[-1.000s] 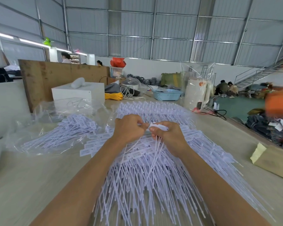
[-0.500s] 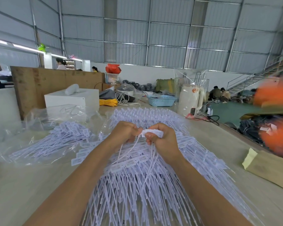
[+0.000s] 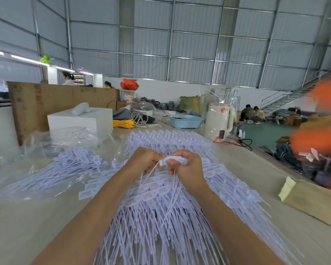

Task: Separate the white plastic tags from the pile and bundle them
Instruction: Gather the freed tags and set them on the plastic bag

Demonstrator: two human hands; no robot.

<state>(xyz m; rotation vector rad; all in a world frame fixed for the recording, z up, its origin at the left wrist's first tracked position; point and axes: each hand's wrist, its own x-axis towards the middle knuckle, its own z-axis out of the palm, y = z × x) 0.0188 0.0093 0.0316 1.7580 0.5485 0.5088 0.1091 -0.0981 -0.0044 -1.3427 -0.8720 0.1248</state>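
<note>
A wide pile of white plastic tags [image 3: 161, 222] with long thin tails covers the table in front of me. Above its middle, my right hand [image 3: 187, 169] grips a small bunch of tags [image 3: 175, 160] by their flat heads, and the tails hang down between my forearms. My left hand [image 3: 144, 161] is curled beside it and pinches the left end of the same bunch. Both hands nearly touch. A second heap of tags [image 3: 65, 165] lies on clear plastic wrap to the left.
A white box [image 3: 80, 119], yellow cord [image 3: 123, 123], a blue basket [image 3: 185, 121] and a wrapped white kettle [image 3: 219, 119] stand at the table's far side. A brown envelope [image 3: 311, 199] lies at the right. A blurred orange shape [image 3: 321, 134] is at the right edge.
The bunch stays gripped between both hands, which sit slightly lower in the view. The blurred orange shape at the right has shifted.
</note>
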